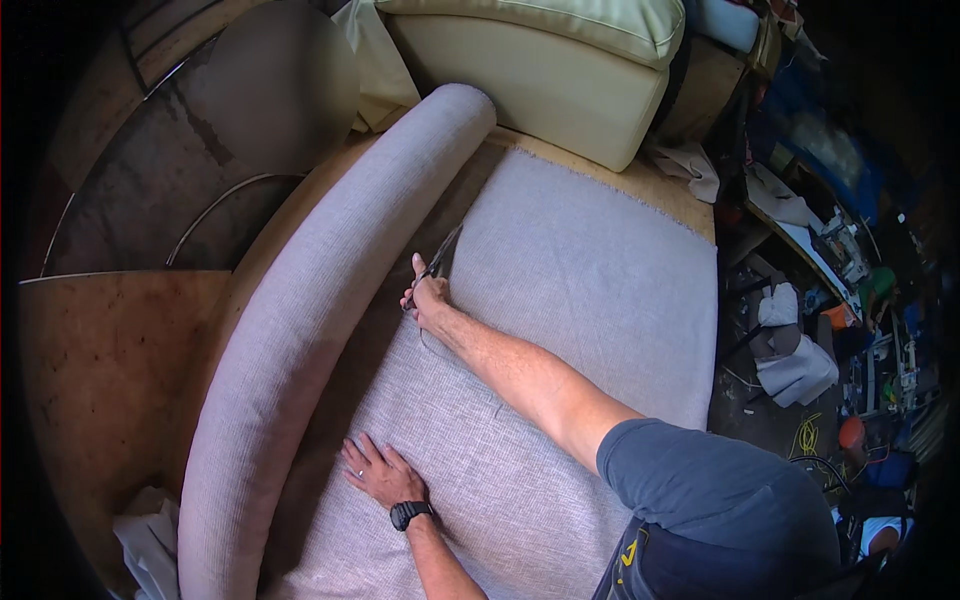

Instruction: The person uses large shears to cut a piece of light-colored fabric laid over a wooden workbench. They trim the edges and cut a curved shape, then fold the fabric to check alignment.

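Light grey ribbed fabric [560, 300] lies spread over a work table, its left part wound into a long thick roll [310, 290]. My right hand [430, 298] stretches far across it, closed around the handles of a pair of scissors [445, 250]. Their dark blades point away from me, along the edge where the lighter fabric meets a shadowed strip beside the roll. Whether the blades are apart is too small to tell. Nearer to me, my left hand [385, 472] rests flat on the fabric with fingers spread. A black watch [410, 514] sits on that wrist.
A cream padded sofa piece [530, 80] stands at the far edge, behind the fabric's frayed end. On the left are bare wooden board [120, 360] and a dark floor. Tools, scraps and a yellow cable [806, 440] clutter the right side. A fabric scrap [150, 540] lies lower left.
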A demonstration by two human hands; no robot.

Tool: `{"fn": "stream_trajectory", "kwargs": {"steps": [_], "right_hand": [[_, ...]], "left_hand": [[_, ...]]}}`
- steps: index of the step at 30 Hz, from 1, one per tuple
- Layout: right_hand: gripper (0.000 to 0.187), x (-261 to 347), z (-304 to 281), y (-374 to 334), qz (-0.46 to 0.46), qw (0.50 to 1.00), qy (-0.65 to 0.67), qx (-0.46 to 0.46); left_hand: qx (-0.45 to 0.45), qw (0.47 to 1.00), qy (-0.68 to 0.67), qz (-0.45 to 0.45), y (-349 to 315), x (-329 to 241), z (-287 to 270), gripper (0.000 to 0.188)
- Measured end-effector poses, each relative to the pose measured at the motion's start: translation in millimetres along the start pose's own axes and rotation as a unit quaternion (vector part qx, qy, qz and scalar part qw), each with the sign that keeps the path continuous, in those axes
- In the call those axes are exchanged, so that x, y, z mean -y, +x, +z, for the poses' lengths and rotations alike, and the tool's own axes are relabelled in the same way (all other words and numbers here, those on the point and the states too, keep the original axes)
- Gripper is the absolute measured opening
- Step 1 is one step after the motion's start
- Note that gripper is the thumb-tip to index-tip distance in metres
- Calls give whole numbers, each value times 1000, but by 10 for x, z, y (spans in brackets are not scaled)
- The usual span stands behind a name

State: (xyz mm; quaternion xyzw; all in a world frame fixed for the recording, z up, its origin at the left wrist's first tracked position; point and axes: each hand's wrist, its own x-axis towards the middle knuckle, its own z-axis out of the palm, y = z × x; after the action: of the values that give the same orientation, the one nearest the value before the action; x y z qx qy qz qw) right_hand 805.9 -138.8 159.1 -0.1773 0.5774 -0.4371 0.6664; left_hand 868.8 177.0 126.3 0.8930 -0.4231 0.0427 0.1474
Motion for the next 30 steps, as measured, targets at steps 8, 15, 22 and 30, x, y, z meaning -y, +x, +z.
{"fn": "stream_trajectory", "kwargs": {"steps": [8, 15, 22, 30], "right_hand": [[57, 152, -18, 259, -20, 998, 41, -33], [56, 97, -52, 359, -40, 999, 35, -3], [59, 400, -108, 358, -20, 1000, 0, 0], [62, 278, -203, 576, -54, 998, 22, 15]], "left_hand": [[4, 1000, -5, 1, 3, -50, 18, 48], [7, 1000, 12, 7, -6, -9, 65, 47], [5, 1000, 13, 1, 9, -17, 10, 49], [16, 1000, 11, 0, 2, -26, 29, 47]]}}
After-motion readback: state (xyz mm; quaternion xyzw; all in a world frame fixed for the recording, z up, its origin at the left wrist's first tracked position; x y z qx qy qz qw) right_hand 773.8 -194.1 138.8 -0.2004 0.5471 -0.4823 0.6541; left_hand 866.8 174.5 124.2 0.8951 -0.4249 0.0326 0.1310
